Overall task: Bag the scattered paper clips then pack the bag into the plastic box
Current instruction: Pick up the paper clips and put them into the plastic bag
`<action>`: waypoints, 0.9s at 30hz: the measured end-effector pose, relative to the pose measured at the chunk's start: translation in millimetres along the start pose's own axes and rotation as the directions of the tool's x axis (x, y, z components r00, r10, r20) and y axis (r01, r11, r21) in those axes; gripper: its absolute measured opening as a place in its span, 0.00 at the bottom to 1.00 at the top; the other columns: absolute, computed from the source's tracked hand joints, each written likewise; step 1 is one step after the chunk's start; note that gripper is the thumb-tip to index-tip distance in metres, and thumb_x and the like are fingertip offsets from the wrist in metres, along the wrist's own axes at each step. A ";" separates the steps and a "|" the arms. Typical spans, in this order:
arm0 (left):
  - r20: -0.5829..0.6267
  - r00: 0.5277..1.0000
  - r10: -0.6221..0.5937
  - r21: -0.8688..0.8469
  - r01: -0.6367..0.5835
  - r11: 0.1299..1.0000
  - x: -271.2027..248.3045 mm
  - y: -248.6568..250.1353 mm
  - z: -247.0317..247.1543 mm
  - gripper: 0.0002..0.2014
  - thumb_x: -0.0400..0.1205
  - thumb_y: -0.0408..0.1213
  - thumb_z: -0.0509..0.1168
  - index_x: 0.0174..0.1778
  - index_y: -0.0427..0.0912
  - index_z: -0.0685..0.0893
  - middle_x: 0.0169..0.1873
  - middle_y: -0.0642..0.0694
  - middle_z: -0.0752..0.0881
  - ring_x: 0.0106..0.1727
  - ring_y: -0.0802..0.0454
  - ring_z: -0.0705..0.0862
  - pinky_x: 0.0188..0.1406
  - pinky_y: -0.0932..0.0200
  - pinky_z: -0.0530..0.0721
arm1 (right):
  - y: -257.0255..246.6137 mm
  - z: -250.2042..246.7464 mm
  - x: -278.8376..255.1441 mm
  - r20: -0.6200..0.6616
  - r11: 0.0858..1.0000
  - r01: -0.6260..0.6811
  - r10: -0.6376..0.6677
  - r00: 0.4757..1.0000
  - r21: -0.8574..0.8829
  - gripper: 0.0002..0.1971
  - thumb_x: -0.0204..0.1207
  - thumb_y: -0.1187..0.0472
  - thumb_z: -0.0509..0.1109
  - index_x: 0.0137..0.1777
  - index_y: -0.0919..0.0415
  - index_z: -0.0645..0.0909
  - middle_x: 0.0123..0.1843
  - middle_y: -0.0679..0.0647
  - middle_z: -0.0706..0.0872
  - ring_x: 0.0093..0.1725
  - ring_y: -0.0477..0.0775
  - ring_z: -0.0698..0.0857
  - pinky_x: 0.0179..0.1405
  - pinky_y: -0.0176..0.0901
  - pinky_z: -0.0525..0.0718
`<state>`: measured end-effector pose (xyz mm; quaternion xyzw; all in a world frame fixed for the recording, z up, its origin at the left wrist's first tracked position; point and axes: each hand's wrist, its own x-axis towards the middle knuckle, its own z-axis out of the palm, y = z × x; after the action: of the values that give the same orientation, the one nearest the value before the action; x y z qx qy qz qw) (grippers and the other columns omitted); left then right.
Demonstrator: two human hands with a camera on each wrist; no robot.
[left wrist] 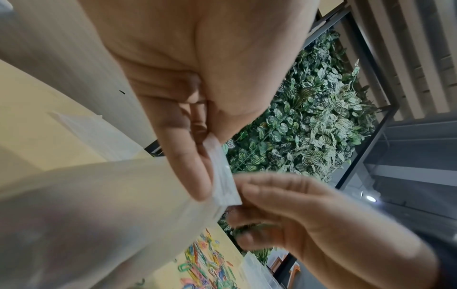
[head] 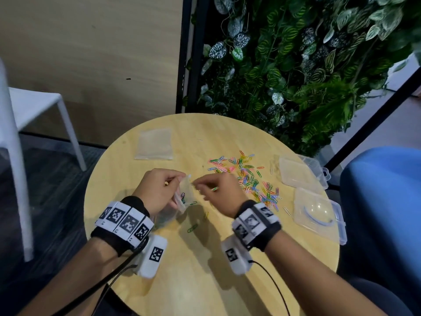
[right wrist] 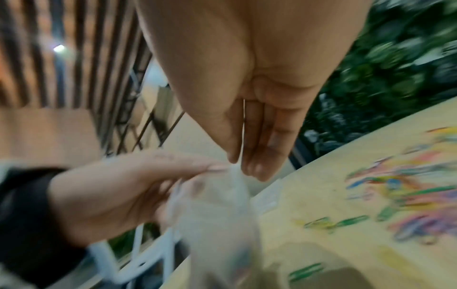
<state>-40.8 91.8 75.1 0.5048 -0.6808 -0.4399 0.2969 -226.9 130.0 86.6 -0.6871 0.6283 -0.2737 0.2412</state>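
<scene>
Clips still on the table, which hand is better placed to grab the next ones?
Right. The right hand is beside the clips; the left hand holds the bag.

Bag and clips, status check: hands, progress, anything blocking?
Left hand pinches clear bag rim; right hand at its mouth. A few clips inside; pile of paper clips still on table. Plastic box empty of bag. Nothing blocking.

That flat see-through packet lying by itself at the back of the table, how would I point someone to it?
Start at the round wooden table and look to its far left side, across from the pile of coloured paper clips. There lies a flat stack of clear bags. Unlike the bag in the hands, it lies untouched and flat on the table.
</scene>
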 end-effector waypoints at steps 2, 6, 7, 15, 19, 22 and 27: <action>-0.020 1.000 -0.011 -0.018 0.010 1.000 -0.2 0.1 -3.8 0.12 0.87 0.33 0.61 0.59 0.43 0.90 0.36 0.50 0.90 0.31 0.41 0.93 0.30 0.45 0.91 | 30.4 -24.9 -0.6 -0.057 0.984 -0.114 0.107 0.993 -0.135 0.13 0.79 0.60 0.67 0.62 0.54 0.86 0.60 0.50 0.89 0.55 0.47 0.87 0.63 0.43 0.83; -0.024 0.999 -0.024 -0.034 0.024 0.999 -2.5 -2.0 -8.6 0.12 0.87 0.33 0.61 0.59 0.43 0.89 0.38 0.47 0.91 0.33 0.41 0.93 0.32 0.44 0.92 | 110.9 -59.5 0.4 -0.038 0.683 -0.470 0.545 0.838 -0.560 0.34 0.79 0.39 0.60 0.82 0.52 0.60 0.82 0.59 0.64 0.77 0.64 0.70 0.75 0.57 0.72; -0.022 0.999 -0.025 -0.034 0.025 0.999 -3.1 -2.4 -9.5 0.12 0.87 0.33 0.61 0.60 0.42 0.89 0.40 0.47 0.92 0.33 0.42 0.93 0.33 0.43 0.92 | 124.1 -61.4 -0.9 -0.041 0.620 -0.516 0.616 0.787 -0.591 0.39 0.78 0.34 0.58 0.83 0.53 0.56 0.83 0.58 0.60 0.78 0.66 0.67 0.75 0.60 0.71; -0.009 1.000 -0.028 -0.022 0.028 0.999 -4.3 -5.2 -16.0 0.12 0.87 0.32 0.61 0.61 0.41 0.89 0.44 0.52 0.91 0.31 0.43 0.93 0.30 0.49 0.92 | 121.6 -14.4 -4.5 0.017 0.654 -0.434 0.564 0.826 -0.620 0.25 0.76 0.40 0.63 0.66 0.56 0.74 0.64 0.61 0.78 0.60 0.66 0.80 0.58 0.54 0.81; -0.023 0.999 -0.045 0.006 0.045 0.999 -4.5 -5.2 -14.1 0.12 0.87 0.33 0.62 0.62 0.41 0.88 0.50 0.47 0.90 0.32 0.42 0.93 0.29 0.54 0.92 | 93.3 -8.0 3.6 0.038 0.645 -0.336 0.494 0.869 -0.686 0.06 0.71 0.62 0.70 0.46 0.62 0.82 0.45 0.59 0.85 0.40 0.60 0.81 0.41 0.44 0.84; -0.058 0.991 -0.121 0.035 0.123 0.992 -5.2 -6.4 -17.5 0.15 0.86 0.39 0.65 0.67 0.41 0.85 0.56 0.41 0.89 0.42 0.37 0.91 0.45 0.45 0.92 | 88.4 -14.4 3.4 0.024 0.681 -0.339 0.464 0.885 -0.649 0.05 0.69 0.68 0.66 0.36 0.64 0.83 0.34 0.59 0.84 0.35 0.61 0.82 0.37 0.41 0.84; -0.010 0.984 -0.179 0.023 0.179 0.984 -10.1 -4.5 -18.1 0.07 0.86 0.39 0.65 0.48 0.45 0.89 0.39 0.41 0.92 0.28 0.39 0.92 0.34 0.45 0.92 | 106.4 -40.9 -3.6 -0.149 0.826 -0.564 0.558 0.816 0.005 0.07 0.69 0.60 0.79 0.47 0.57 0.92 0.42 0.50 0.91 0.41 0.51 0.89 0.50 0.42 0.89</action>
<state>-20.4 95.5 79.3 0.5693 -0.6365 -0.4548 0.2530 -332.7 124.0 44.6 -0.4546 0.8237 -0.2270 0.2514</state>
